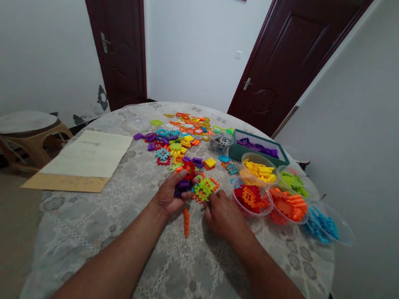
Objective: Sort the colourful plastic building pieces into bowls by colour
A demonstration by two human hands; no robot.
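My left hand point(170, 193) is closed round a few interlocking plastic building pieces: a purple piece point(182, 187) and a red piece point(189, 170) show between thumb and fingers, with a bit of orange beside them. My right hand point(225, 215) has its fingers curled at the right edge of a lime-green lattice piece point(204, 188), which lies over orange pieces. What the right fingertips pinch, if anything, is hidden. Between my wrists an orange toothed strip point(186, 223) lies on the patterned tablecloth point(179, 277).
Loose coloured pieces point(175, 148) are spread beyond my hands. To the right stand clear bowls of red point(250, 212), orange point(284, 222), blue point(345, 233), yellow point(244, 177) and green pieces, with a green box point(235, 151) of purple ones. Paper sheets point(85, 151) lie left; a stool point(27, 140) stands beyond.
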